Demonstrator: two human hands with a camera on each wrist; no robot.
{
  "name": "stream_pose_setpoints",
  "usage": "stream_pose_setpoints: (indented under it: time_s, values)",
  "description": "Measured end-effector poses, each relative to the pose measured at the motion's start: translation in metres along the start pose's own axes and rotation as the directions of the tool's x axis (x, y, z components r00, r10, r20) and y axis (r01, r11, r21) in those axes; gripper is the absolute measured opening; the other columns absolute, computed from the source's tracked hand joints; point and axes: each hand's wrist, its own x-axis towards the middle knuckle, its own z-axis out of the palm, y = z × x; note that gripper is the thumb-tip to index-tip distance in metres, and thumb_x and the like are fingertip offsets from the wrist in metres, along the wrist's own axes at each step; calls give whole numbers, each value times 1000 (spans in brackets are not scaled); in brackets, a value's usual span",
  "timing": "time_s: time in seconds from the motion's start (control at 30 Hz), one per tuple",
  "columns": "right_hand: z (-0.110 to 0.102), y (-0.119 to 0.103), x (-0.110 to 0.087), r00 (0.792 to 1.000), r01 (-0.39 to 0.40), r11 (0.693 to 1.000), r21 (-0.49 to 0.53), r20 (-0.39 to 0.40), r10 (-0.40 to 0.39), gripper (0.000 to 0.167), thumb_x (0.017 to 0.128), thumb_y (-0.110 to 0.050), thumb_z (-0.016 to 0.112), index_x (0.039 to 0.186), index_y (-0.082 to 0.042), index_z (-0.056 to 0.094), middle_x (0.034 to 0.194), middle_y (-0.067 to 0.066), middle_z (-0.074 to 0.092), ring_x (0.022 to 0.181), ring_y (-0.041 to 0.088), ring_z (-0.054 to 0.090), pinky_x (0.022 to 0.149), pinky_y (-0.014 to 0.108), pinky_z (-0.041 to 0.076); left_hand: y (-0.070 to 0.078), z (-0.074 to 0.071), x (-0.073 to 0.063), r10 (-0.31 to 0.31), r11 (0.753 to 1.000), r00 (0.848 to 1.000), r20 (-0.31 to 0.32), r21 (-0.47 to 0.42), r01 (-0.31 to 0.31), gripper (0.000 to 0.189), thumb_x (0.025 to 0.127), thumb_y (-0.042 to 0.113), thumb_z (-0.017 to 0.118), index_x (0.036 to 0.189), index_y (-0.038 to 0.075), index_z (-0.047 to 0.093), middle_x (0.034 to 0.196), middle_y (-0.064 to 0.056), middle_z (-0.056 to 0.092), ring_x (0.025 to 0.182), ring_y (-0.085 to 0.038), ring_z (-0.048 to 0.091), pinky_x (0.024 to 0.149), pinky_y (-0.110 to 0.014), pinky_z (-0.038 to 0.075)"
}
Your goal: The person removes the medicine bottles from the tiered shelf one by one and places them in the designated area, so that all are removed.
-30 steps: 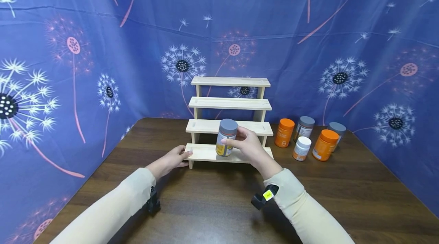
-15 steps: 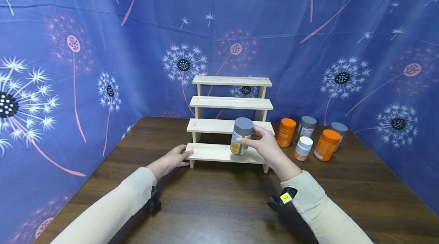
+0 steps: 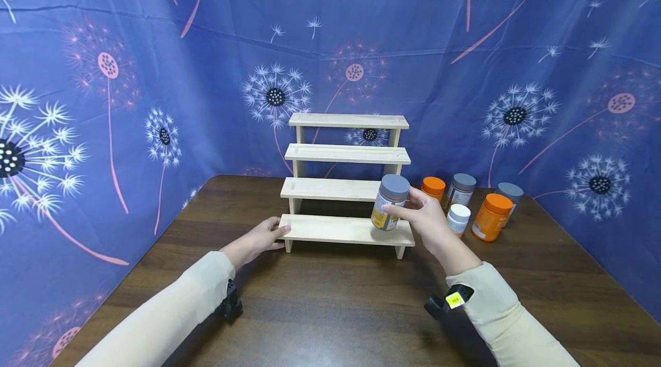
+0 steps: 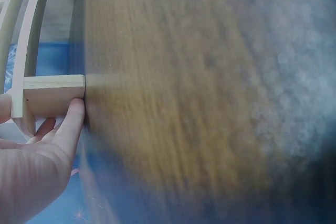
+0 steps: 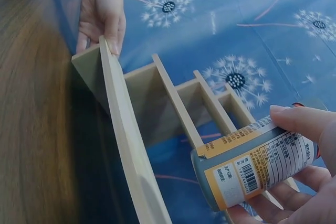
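A four-step pale wooden display rack (image 3: 330,228) stands on the table. At the left end of its lowest step, my left hand (image 3: 257,241) grips the board, thumb on top and fingers beneath. The left wrist view shows those fingers against the end support (image 4: 55,95). My right hand (image 3: 435,225) holds a grey-lidded supplement jar (image 3: 391,200) by its side, between thumb and fingers, over the right part of the lowest step. In the right wrist view the jar's base (image 5: 206,182) faces the rack, apart from the lowest board; its label carries a barcode.
Right of the rack stand several more jars: an orange one (image 3: 432,186) partly behind my right hand, a white-lidded one (image 3: 458,218), a larger orange one (image 3: 490,219) and grey-lidded ones (image 3: 463,183). A blue dandelion-print cloth (image 3: 206,97) hangs behind the table.
My right hand has carried the grey-lidded jar rightward along the lowest step, from near its middle to its right end. My left hand has stayed on the rack's left end.
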Motion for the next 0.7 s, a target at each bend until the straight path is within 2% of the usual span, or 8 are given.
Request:
stream_pose_setpoints:
  time_s: [0.17, 0.27, 0.43, 0.5, 0.57, 0.7]
  values:
    - [-12, 5, -3, 1000, -22, 1000, -7, -21, 22, 75, 82, -33, 78, 146, -13, 43, 142, 16, 50, 130, 29, 45, 117, 54, 31, 0, 0, 0, 3, 1000, 1000, -4, 1, -3, 37, 103, 11, 44, 130, -13, 37, 117, -23, 52, 111, -27, 55, 104, -46, 49]
    - [-19, 7, -4, 999, -28, 1000, -7, -29, 28, 76, 82, -33, 78, 146, -12, 42, 140, 13, 51, 129, 28, 44, 115, 53, 31, 0, -1, 0, 5, 1000, 1000, 4, -1, -5, 39, 104, 11, 43, 132, -15, 34, 118, -24, 51, 111, -27, 55, 104, -47, 49]
    - [-35, 11, -8, 998, -16, 1000, -25, -56, 15, 72, 85, -34, 75, 145, -11, 43, 134, 6, 55, 124, 23, 46, 104, 38, 40, -2, -1, -2, -2, 1000, 1000, 2, 2, 2, 39, 104, 11, 43, 132, -14, 35, 119, -24, 51, 111, -27, 55, 103, -46, 50]
    - [-44, 13, -9, 997, -19, 999, -46, -78, 15, 74, 85, -37, 75, 146, -10, 42, 132, 5, 56, 123, 22, 47, 104, 38, 41, -3, -1, -2, -7, 1000, 1000, -3, 6, 7, 39, 104, 12, 44, 132, -13, 35, 119, -24, 51, 111, -27, 55, 103, -46, 50]
    - [-53, 14, -11, 995, -21, 998, -67, -98, 14, 75, 84, -40, 75, 146, -11, 42, 124, -4, 59, 117, 16, 50, 103, 38, 41, -3, -1, -1, -2, 1000, 1000, 1, 9, 2, 39, 104, 12, 43, 132, -13, 35, 119, -24, 51, 110, -26, 56, 103, -46, 50]
    - [-69, 18, -16, 993, -33, 996, -81, -116, 23, 76, 85, -42, 73, 147, -12, 41, 117, -11, 57, 112, 12, 49, 107, 46, 39, -2, 0, -1, 12, 1000, 1000, 9, -3, -11, 41, 103, 11, 44, 133, -15, 33, 117, -24, 51, 108, -26, 56, 103, -48, 50]
